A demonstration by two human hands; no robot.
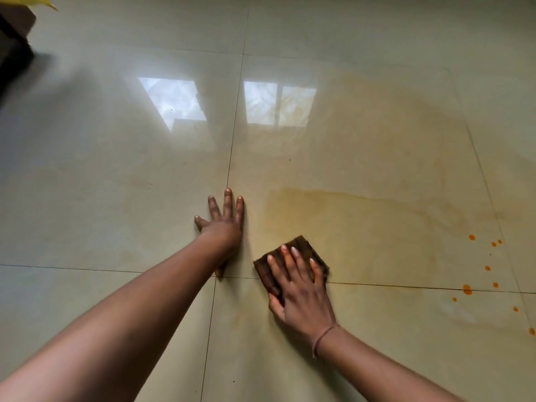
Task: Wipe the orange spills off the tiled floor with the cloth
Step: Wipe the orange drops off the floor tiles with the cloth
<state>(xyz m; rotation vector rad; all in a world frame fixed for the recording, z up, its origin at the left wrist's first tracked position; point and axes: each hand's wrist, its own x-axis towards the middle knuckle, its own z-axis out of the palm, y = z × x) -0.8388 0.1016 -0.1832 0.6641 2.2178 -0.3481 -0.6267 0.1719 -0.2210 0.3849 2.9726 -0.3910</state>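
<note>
Right hand [301, 294], fingers spread, presses flat on a folded dark brown ribbed cloth [293, 256] over a grout line. Left hand [223, 224], at its 10 o'clock, lies splayed on the glossy cream tiled floor [116, 216]. Round orange spills [467, 289] dot the floor at 3 o'clock, well apart; a pale orange smear [348, 216] spreads beyond.

Glossy cream tiles [116, 158], thin dark grout lines [232, 152] crossing. Window reflections [174, 100] bright on the sheen, panes showing pale sky. Top left: dark furniture [14, 47], possibly a cabinet, blurred; a yellow scrap [43, 0] above it.
</note>
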